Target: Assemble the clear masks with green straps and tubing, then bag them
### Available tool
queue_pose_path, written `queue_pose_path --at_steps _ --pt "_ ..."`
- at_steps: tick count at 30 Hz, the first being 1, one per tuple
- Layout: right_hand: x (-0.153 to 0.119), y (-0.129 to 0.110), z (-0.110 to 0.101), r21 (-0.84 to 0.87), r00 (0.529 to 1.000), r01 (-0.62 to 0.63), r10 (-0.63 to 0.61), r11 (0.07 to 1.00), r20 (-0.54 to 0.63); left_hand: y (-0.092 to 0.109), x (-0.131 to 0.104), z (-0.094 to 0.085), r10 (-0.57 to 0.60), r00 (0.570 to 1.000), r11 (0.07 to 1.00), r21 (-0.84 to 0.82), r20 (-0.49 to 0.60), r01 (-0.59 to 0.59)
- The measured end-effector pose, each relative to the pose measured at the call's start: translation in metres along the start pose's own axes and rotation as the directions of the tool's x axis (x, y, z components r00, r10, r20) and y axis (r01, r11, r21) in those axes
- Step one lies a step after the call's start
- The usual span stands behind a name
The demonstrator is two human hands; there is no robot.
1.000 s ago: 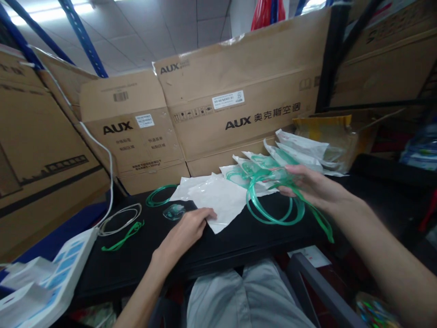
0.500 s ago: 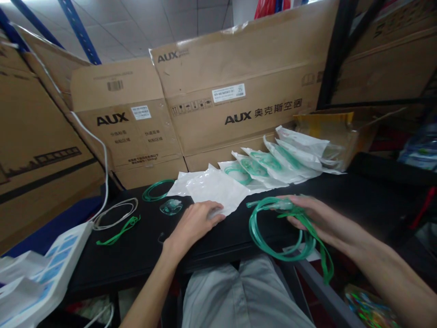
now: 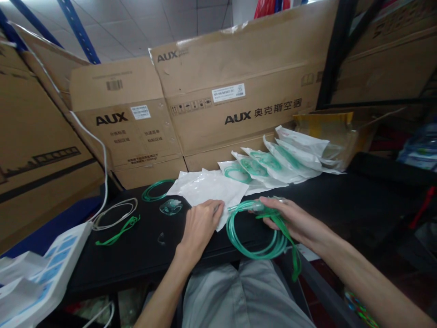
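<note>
My right hand is closed around a coil of green tubing with a clear plastic piece and a green elastic strap hanging from it. The tubing's left end reaches close to my left hand. That hand's thumb and fingers are closed on the near edge of a white pouch, which lies on the black table; whether the pouch's mouth is spread is hidden. Left of the pouch sit a small clear mask and a coil of green tubing.
Filled white pouches lean in a row along the back right. A pale thin tube coil, a green strap and a small clear part lie at left. A white and blue rack stands front left; cardboard walls the back.
My right hand has moved left with the coiled tubing, bringing it near my left hand. My left hand has taken the pouch edge and drawn it slightly towards me.
</note>
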State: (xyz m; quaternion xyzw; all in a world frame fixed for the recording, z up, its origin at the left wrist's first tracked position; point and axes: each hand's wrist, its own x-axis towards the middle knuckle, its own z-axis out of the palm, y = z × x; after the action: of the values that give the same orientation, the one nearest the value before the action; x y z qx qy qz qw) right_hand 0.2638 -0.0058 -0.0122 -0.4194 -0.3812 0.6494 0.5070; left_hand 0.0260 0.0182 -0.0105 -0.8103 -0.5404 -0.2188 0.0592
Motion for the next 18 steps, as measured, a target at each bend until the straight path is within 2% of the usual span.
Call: queue_pose_path --at_steps 3,7,13,15,18 --pt "0.006 0.002 0.009 0.024 0.998 0.044 -0.043 0.999 -0.043 0.003 -0.003 0.001 -0.003 0.999 1.000 -0.019 -0.034 0.003" --pt "0.009 0.011 0.016 0.054 0.985 0.107 -0.099 0.993 -0.139 0.008 -0.006 0.004 0.049 0.993 0.998 -0.043 -0.104 -0.054" --pt "0.009 0.023 0.032 -0.092 0.945 0.238 -0.253 0.967 -0.208 0.015 -0.006 0.012 0.072 0.960 0.988 -0.112 -0.271 -0.106" --pt "0.009 0.025 0.038 -0.169 0.917 0.312 -0.343 0.935 -0.204 0.017 -0.004 0.013 0.089 0.952 0.982 -0.132 -0.292 -0.132" --pt "0.011 0.029 0.041 -0.383 0.830 0.415 -0.516 0.825 -0.212 0.020 0.001 0.013 0.084 0.957 0.982 -0.141 -0.279 -0.127"
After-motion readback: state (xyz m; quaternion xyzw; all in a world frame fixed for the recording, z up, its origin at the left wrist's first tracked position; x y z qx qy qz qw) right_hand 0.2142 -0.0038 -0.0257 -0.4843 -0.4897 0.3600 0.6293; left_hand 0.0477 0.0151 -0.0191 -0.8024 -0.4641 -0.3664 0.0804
